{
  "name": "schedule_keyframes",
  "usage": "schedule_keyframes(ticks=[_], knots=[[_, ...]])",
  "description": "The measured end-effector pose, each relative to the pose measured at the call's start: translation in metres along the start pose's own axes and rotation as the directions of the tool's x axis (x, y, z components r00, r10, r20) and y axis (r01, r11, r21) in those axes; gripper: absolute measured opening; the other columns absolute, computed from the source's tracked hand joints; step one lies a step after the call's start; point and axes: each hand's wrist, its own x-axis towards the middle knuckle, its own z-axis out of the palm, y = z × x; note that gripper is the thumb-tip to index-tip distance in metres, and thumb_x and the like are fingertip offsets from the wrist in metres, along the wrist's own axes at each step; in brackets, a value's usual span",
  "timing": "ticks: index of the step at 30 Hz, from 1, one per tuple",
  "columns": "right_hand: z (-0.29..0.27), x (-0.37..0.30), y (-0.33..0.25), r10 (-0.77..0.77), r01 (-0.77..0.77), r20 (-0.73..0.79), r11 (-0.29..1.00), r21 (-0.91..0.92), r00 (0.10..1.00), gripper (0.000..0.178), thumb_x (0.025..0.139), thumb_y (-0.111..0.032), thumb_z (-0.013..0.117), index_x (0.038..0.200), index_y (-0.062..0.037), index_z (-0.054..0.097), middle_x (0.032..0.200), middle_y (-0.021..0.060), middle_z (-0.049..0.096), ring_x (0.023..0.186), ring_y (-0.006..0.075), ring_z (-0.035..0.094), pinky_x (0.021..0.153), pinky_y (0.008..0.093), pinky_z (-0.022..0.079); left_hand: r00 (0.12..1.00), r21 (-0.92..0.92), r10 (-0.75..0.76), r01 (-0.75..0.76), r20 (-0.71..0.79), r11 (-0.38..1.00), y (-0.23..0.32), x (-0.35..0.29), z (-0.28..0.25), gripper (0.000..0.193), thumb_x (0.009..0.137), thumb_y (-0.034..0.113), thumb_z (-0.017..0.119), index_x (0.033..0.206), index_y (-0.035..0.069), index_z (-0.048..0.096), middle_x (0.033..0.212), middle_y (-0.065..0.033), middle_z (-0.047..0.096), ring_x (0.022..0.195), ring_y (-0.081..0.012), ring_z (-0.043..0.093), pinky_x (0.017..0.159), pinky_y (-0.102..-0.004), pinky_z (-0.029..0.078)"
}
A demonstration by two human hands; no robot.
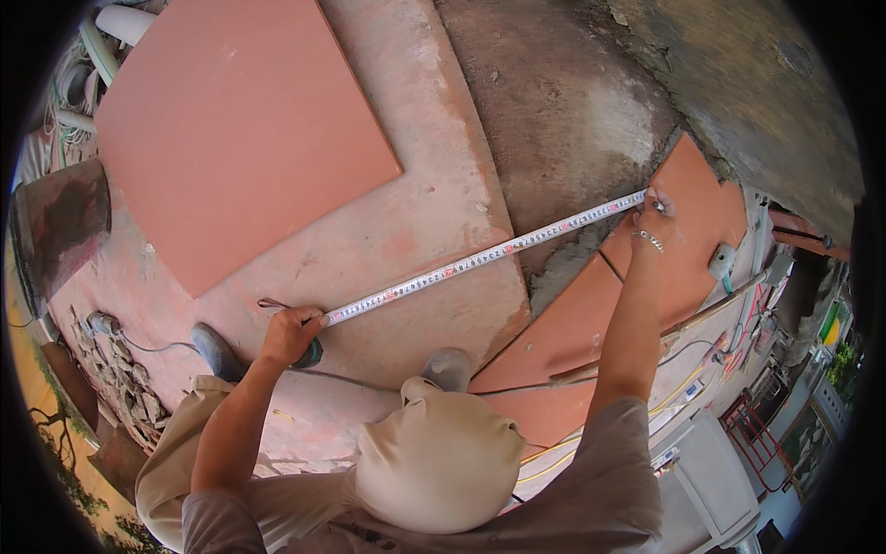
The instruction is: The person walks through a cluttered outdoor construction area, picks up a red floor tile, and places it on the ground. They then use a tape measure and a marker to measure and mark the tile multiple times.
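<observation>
While a large terracotta tile is lying beyond the left half of the tape blade, the left hand, its forearm slanting upward, is curling its fingers around the green case at the blade's left end. The blade is stretching across a slab toward the right hand, which, its arm nearly straight, is pinching the blade's right end with bunched fingers over another tile.

Small black digits and some red ones along the white tape measure.
</observation>
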Motion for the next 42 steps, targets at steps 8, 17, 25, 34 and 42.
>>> schedule_keyframes(ticks=[8,17,25,34,42], knots=[[-0.012,0.001,0.017,-0.114,0.115,0.055,0.993,-0.03,0.992,0.019,0.092,-0.023,0.074,0.103,-0.0094,0.065,0.079,0.0001,0.067,0.064,0.0066,0.06,0.047,0.0219,0.041,0.992,0.096,0.063,-0.053,-0.106,0.994,-0.001,-0.002,0.001,0.019,0.088,0.027,0.07,0.091,0.008,0.073,0.078,-0.0187,0.067,0.071,-0.0364,0.065,0.066,-0.0415,0.051],[-0.02,0.005,0.034,-0.168,0.175,0.087,0.981,-0.085,0.982,0.02,0.093,-0.025,0.073,0.101,-0.0093,0.063,0.074,-0.0005,0.064,0.062,0.0058,0.056,0.05,0.0205,0.04,0.992,0.151,0.052,-0.035,-0.115,0.988,-0.001,-0.004,-0.003,0.022,0.09,0.029,0.067,0.088,0.008,0.071,0.081,-0.0176,0.067,0.075,-0.0373,0.065,0.068,-0.0438,0.05],[-0.025,0.012,0.044,-0.203,0.208,0.116,0.978,-0.031,0.972,0.021,0.094,-0.028,0.073,0.1,-0.0104,0.064,0.072,-0.0015,0.063,0.061,0.0049,0.055,0.052,0.0196,0.041,0.983,0.174,0.096,-0.069,-0.154,0.982,-0.003,-0.005,-0.001,0.021,0.09,0.027,0.068,0.09,0.006,0.071,0.084,-0.0181,0.068,0.078,-0.0366,0.066,0.069,-0.0428,0.051],[-0.033,0.03,0.054,-0.18,0.195,0.109,0.97,-0.143,0.978,0.019,0.093,-0.026,0.073,0.1,-0.0106,0.065,0.076,-0.0006,0.064,0.065,0.007,0.056,0.056,0.0212,0.043,0.988,0.24,0.029,0.008,-0.151,0.971,-0.005,-0.006,0.001,0.028,0.092,0.037,0.063,0.092,0.011,0.072,0.089,-0.0167,0.07,0.083,-0.038,0.067,0.076,-0.0473,0.053],[-0.032,0.034,0.054,-0.144,0.162,0.109,0.97,-0.18,0.984,0.029,0.093,-0.031,0.072,0.109,-0.0077,0.064,0.081,0.0001,0.066,0.072,0.0082,0.06,0.063,0.0224,0.047,0.991,0.281,-0.047,0.081,-0.124,0.956,0.004,-0.007,-0.002,0.03,0.094,0.038,0.06,0.097,0.011,0.072,0.091,-0.0174,0.071,0.086,-0.0383,0.068,0.08,-0.0472,0.053]])
